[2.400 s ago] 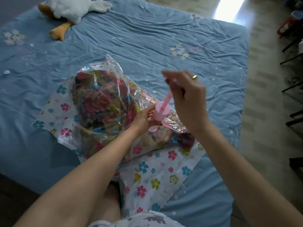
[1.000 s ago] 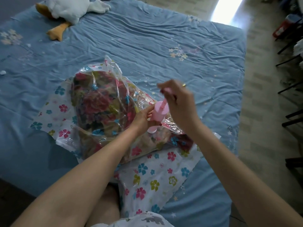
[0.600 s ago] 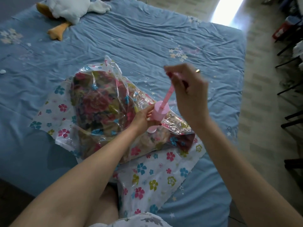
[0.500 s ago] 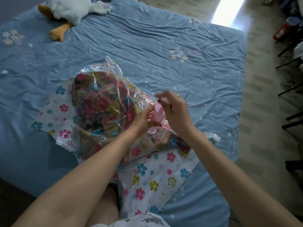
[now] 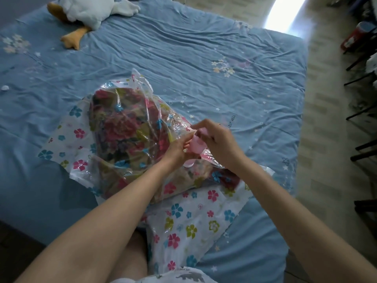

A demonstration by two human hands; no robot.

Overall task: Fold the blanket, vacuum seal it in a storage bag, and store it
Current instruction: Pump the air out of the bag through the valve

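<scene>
L hand gripped pump body | R hand curled over pump top | bag w/ blanket on bed

Dim bluish room, one bright patch of daylight

A blown-out glare on the floor at top right lights the bed softly; plastic bag glints, edges bend with wide-angle distortion, dark shadow at lower left.
</scene>
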